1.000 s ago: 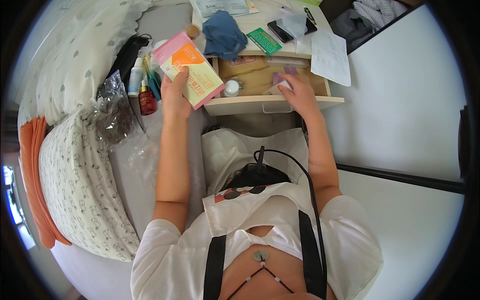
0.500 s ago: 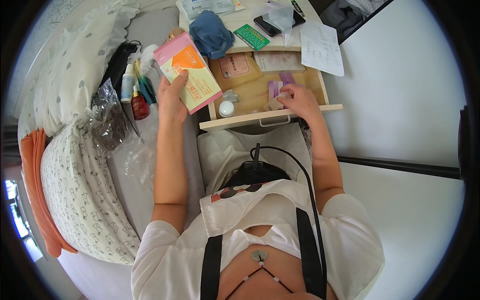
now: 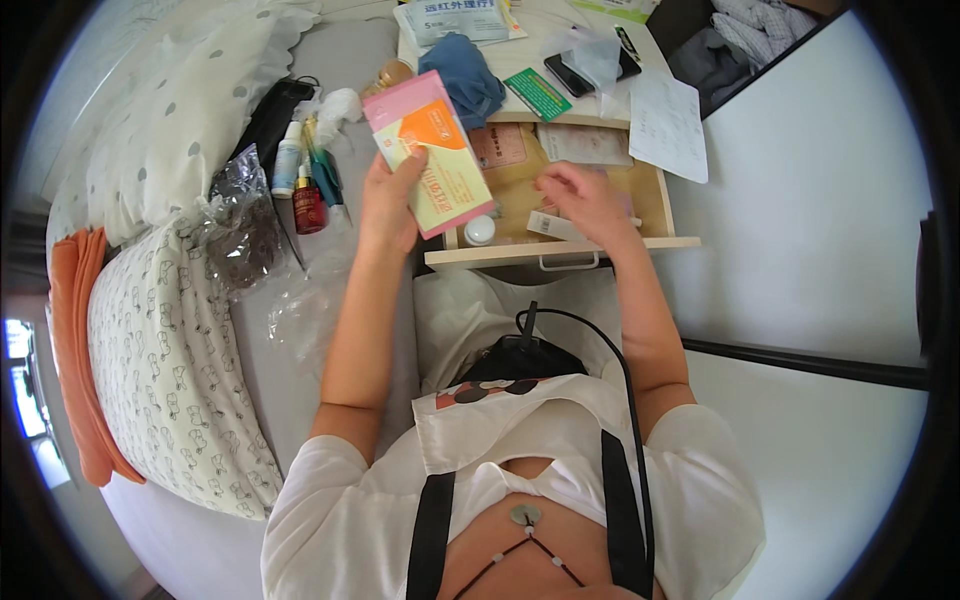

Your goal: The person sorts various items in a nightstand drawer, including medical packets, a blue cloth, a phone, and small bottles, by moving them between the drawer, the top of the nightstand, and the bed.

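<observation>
In the centre of the frame, the pulled-out drawer stands open, presumably for access to its contents. Just behind its front lie a round white jar and a small white box. The right hand is over the box, fingers curled; whether they pinch anything I cannot tell. Left of centre, the left hand grips a pink, cream and orange packet, thumb across its printed face, likely to keep it clear of the drawer. Farther up, a blue cloth and a green card rest on the tabletop.

The packet carries large characters below an orange panel; the box shows a barcode; the card bears pale print. At upper right, a white sheet has faint, illegible marks.
</observation>
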Motion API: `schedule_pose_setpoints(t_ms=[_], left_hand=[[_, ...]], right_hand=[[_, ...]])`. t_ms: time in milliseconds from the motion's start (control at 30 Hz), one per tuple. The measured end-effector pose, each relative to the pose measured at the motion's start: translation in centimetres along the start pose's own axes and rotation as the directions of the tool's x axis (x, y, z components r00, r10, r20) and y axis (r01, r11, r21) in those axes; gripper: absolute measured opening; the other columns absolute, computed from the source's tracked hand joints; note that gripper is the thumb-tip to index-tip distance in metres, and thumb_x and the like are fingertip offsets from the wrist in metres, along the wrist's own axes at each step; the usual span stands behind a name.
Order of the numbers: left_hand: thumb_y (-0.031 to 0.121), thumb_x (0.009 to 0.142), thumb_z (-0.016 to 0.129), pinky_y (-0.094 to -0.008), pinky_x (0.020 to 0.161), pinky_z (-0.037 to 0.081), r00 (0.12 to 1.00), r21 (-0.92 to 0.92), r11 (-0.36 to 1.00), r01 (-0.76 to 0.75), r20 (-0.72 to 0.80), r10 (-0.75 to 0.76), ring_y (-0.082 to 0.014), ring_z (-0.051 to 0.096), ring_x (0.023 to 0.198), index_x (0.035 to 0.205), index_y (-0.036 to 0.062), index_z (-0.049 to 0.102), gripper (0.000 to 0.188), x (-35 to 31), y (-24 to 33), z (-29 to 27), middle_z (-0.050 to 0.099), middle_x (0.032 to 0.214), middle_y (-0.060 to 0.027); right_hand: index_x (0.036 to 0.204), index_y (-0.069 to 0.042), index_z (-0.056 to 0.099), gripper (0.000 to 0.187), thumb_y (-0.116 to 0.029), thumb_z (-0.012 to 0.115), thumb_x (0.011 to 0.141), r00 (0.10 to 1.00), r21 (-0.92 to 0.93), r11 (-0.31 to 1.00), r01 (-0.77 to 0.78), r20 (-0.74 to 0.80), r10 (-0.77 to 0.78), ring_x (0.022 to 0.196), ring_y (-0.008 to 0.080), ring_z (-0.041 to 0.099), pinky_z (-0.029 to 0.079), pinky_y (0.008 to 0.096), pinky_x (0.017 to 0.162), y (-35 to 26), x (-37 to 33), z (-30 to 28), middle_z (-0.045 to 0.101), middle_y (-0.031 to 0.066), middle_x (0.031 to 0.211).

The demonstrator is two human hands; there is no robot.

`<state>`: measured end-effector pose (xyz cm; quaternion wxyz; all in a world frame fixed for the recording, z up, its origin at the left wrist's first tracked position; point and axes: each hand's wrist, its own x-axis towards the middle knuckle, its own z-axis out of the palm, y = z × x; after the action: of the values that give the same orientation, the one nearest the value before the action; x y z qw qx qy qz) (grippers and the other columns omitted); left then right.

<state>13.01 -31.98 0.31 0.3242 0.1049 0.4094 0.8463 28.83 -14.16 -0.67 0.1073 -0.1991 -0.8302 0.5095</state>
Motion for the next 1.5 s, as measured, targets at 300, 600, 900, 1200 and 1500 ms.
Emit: schedule_pose_setpoints(t_ms=[300,600,900,1200,1500], left_hand=[[0.01,0.086,0.051,-0.0324,0.082,0.045,0.997,0.215,0.976,-0.042,0.066,0.028,-0.0182,0.053,0.098,0.119,-0.0001,0.038,0.037,-0.4,-1.2,0.5,0.052,0.109,-0.0101],[0.012,0.087,0.049,-0.0307,0.084,0.042,0.975,0.166,0.97,-0.178,-0.1,0.196,-0.0164,0.051,0.098,0.118,0.0015,0.041,0.033,0.1,0.0,-0.2,0.052,0.107,-0.0082],[0.01,0.087,0.049,-0.0291,0.082,0.043,0.976,0.114,0.98,-0.163,-0.128,0.177,-0.0158,0.052,0.095,0.113,0.0021,0.045,0.027,0.3,0.1,-0.8,0.054,0.104,-0.0077],[0.01,0.087,0.049,-0.0294,0.081,0.043,0.978,0.089,0.982,-0.164,-0.117,0.174,-0.0163,0.053,0.094,0.11,0.0021,0.047,0.025,0.5,0.4,-1.0,0.055,0.103,-0.0083],[0.01,0.087,0.049,-0.0292,0.08,0.044,0.979,0.079,0.985,-0.154,-0.124,0.163,-0.0166,0.054,0.093,0.109,0.0026,0.049,0.023,0.4,0.3,-1.0,0.056,0.102,-0.0083]], right_hand=[[0.108,-0.004,0.049,0.029,-0.019,0.054,0.084,0.974,0.449,0.874,-0.187,0.2,0.105,0.05,0.0023,0.043,0.032,0.0172,0.042,-3.9,1.3,4.7,0.058,0.0015,0.076],[0.109,-0.006,0.05,0.028,-0.015,0.054,0.082,0.884,0.308,0.833,-0.46,0.24,0.4,0.041,0.0027,0.032,0.022,0.0177,0.035,4.0,-1.1,-5.5,0.047,-0.0036,0.062],[0.126,-0.004,0.033,0.045,-0.018,0.051,0.086,0.865,0.345,0.797,-0.496,0.283,0.415,0.06,0.0104,0.054,0.044,0.0226,0.048,3.2,6.3,0.6,0.055,0.0046,0.086],[0.118,-0.008,0.047,0.039,-0.021,0.054,0.083,0.817,-0.28,0.886,-0.369,0.358,0.453,0.085,0.0247,0.061,0.05,0.0357,0.066,7.1,8.3,2.8,0.057,0.0153,0.104],[0.103,-0.001,0.057,0.03,-0.009,0.042,0.078,0.909,-0.648,0.743,0.168,0.394,0.138,0.099,0.0336,0.053,0.042,0.0391,0.085,6.2,8.6,4.5,0.055,0.0216,0.106]])
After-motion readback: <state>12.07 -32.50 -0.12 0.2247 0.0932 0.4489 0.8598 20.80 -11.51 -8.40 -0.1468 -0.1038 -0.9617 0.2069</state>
